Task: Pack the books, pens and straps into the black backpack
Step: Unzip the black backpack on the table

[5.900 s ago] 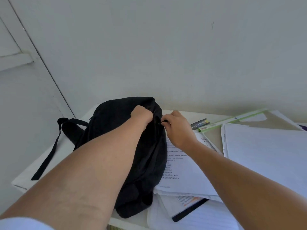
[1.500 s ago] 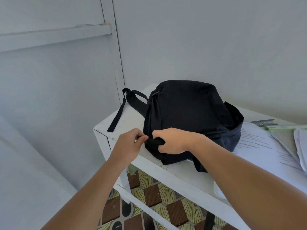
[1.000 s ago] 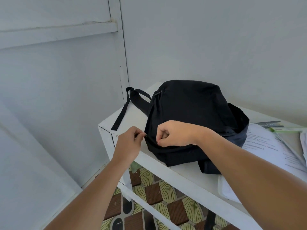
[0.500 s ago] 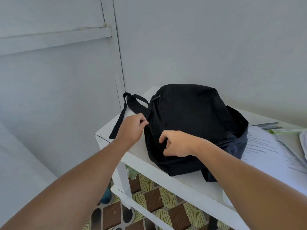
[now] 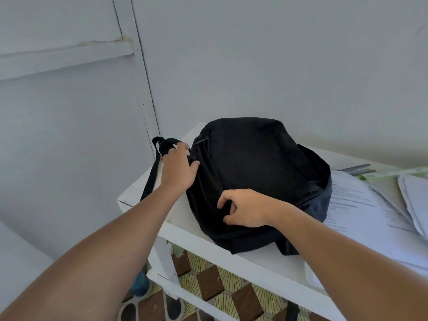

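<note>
Two hands on black backpack (image 5: 254,172), which lies at left end of white surface (image 5: 245,258). Black strap (image 5: 150,174) hangs over left edge. Left hand (image 5: 178,170) at bag's left side beside strap, fingers bent against fabric; grip unclear. Right hand (image 5: 245,209) at bag's front, fingers curled, pinching fabric. Papers (image 5: 361,212) right of bag, pens (image 5: 354,169) near back edge.

The printed sheet (image 5: 361,205) carries lines of text, too blurred to read.
</note>
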The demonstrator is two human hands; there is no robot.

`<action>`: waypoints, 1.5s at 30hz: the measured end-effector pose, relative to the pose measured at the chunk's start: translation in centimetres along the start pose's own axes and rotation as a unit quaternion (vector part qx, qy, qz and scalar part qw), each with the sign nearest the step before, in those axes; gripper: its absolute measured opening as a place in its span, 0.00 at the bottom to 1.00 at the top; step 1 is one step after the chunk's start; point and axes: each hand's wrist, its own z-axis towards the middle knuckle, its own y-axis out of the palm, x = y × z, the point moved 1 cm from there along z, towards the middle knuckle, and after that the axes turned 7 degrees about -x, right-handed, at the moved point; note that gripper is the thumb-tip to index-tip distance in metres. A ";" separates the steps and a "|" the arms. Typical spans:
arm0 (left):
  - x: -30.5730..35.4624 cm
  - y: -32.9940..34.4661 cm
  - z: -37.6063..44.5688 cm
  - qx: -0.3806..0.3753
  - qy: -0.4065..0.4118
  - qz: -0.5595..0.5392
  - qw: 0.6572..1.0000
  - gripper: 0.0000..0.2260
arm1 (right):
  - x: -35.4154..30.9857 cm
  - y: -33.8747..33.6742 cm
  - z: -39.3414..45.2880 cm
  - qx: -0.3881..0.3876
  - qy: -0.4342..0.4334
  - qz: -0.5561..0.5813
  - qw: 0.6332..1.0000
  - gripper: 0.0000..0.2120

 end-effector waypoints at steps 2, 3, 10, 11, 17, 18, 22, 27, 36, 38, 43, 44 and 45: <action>1.4 -0.4 -2.6 -0.053 0.096 -0.001 0.994 0.11 | -0.2 -0.9 -0.3 0.045 -0.007 -0.013 0.999 0.10; 2.3 -0.6 -4.2 -0.096 0.141 -0.023 0.985 0.07 | -0.1 -1.5 -0.8 0.077 -0.008 -0.017 0.997 0.08; 9.5 0.1 -11.5 -0.328 0.204 -0.003 0.922 0.20 | 2.3 -5.8 -4.5 0.248 0.056 -0.058 0.965 0.06; 10.2 0.6 -11.8 -0.335 0.219 0.028 0.916 0.23 | 2.5 -6.0 -5.0 0.269 0.059 -0.059 0.960 0.06; 12.1 2.6 -12.2 -0.258 0.224 0.070 0.937 0.15 | 5.0 -5.7 -7.6 0.383 0.049 -0.043 0.921 0.09; 12.3 2.3 -11.9 -0.231 0.200 0.055 0.951 0.14 | 5.7 -5.6 -8.0 0.426 0.060 -0.047 0.901 0.09; 13.6 -0.2 -9.6 -0.151 0.057 -0.040 0.986 0.13 | 7.4 -6.2 -9.9 0.496 0.143 0.121 0.848 0.17; 20.1 -2.9 -8.6 -0.155 0.017 -0.121 0.980 0.10 | 7.9 -8.0 -11.2 0.341 0.016 0.479 0.809 0.24; 30.8 6.6 -9.7 -0.350 -0.021 -0.277 0.895 0.24 | 17.1 -10.2 -15.6 0.545 0.190 0.415 0.703 0.10; 31.0 8.7 -10.0 -0.365 -0.067 -0.314 0.874 0.24 | 17.1 -10.3 -16.5 0.582 0.203 0.335 0.713 0.08; 30.6 9.6 -10.4 -0.411 -0.142 -0.465 0.771 0.20 | 14.3 -10.5 -16.4 0.547 0.126 0.231 0.795 0.08; 30.2 9.4 -9.9 -0.390 -0.155 -0.481 0.770 0.19 | 13.7 -10.3 -16.1 0.526 0.120 0.232 0.809 0.10; 29.8 9.0 -9.2 -0.365 -0.162 -0.481 0.780 0.17 | 13.4 -10.1 -15.9 0.508 0.122 0.237 0.819 0.13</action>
